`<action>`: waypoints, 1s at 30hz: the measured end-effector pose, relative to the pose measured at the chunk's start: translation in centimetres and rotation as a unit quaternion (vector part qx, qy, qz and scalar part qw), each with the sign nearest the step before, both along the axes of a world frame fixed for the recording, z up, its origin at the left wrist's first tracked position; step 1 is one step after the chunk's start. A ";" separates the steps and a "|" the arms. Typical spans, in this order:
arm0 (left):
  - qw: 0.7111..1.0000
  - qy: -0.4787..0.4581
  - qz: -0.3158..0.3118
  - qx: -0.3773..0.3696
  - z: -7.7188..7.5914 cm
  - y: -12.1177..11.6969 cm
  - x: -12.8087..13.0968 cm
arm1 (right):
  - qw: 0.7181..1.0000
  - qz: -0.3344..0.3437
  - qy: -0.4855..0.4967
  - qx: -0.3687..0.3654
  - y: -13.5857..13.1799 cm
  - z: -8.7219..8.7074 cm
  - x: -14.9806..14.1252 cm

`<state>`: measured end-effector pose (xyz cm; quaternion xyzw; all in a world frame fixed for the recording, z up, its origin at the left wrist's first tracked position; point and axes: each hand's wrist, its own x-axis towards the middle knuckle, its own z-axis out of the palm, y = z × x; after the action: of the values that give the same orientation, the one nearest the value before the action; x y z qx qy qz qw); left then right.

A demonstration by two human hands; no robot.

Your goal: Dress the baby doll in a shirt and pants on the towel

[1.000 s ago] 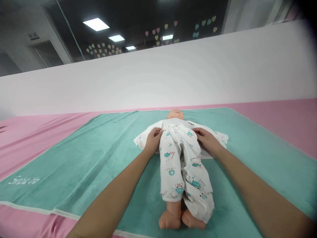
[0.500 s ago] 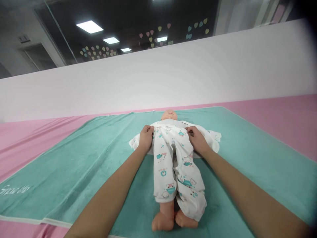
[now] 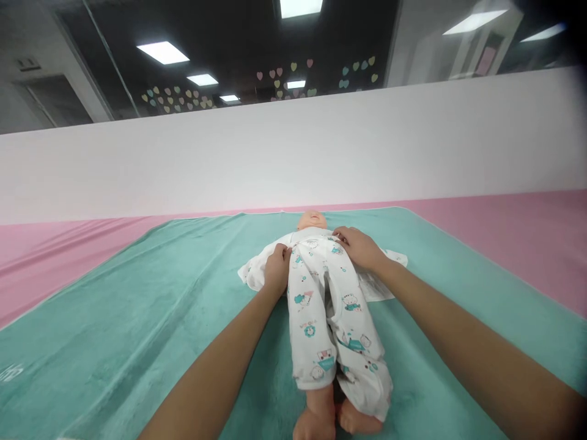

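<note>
Our left hand (image 3: 277, 269), fingers gathered, and our right hand (image 3: 360, 249), spread wider, hold the waistband of the white printed trousers (image 3: 321, 305) on a baby doll (image 3: 312, 220) lying face-up between them. Its feet (image 3: 316, 425) are cut off below. Under the doll, a white top (image 3: 254, 269) and teal towel (image 3: 137, 318); farther out, a pink sheet (image 3: 59, 256) and white wall (image 3: 293, 153).

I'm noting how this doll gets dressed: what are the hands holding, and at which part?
The left hand and right hand appear to grip the waistband of the printed white trousers on the baby doll, one at each side.
</note>
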<state>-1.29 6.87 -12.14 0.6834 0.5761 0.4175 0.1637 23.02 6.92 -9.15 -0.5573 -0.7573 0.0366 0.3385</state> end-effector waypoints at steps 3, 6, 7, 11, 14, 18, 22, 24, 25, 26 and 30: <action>0.999 0.010 0.005 0.035 0.1 -0.1 0.0 | 0.997 0.034 0.068 0.004 0.4 -0.8 0.2; 0.993 0.036 -0.001 0.111 0.1 -0.1 0.1 | 0.989 0.013 0.144 -0.017 0.6 -2.3 0.5; 0.989 0.048 -0.006 0.138 0.1 -0.1 0.2 | 0.987 0.008 0.160 -0.033 0.6 -2.7 0.5; 0.988 0.055 -0.017 0.143 0.2 0.5 0.1 | 0.983 -0.007 0.175 -0.064 0.7 -3.2 0.4; 0.994 0.035 -0.007 0.100 0.4 1.1 -0.2 | 0.985 -0.044 0.158 -0.054 1.1 -3.0 0.2; 0.995 0.025 0.044 0.080 0.9 1.9 -0.7 | 0.984 -0.108 0.134 -0.041 1.7 -3.1 -0.2; 0.994 0.048 0.047 0.081 0.9 2.1 -0.6 | 0.981 -0.145 0.123 -0.025 1.9 -3.3 -0.2; 0.993 0.070 0.028 0.091 0.7 2.0 -0.5 | 0.982 -0.140 0.123 -0.018 1.9 -3.5 -0.3; 0.992 0.081 0.020 0.098 0.6 2.0 -0.4 | 0.983 -0.132 0.124 -0.015 1.8 -3.6 -0.3; 0.990 0.091 0.014 0.105 0.5 1.9 -0.4 | 0.984 -0.122 0.126 -0.013 1.8 -3.7 -0.4; 0.985 0.116 0.016 0.126 0.0 1.9 -0.5 | 0.986 -0.084 0.142 -0.007 1.6 -3.8 -0.4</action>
<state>-1.77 8.79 -12.12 0.7328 0.5450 0.4074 0.0014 22.60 8.54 -12.91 -0.6107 -0.6517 0.0916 0.4405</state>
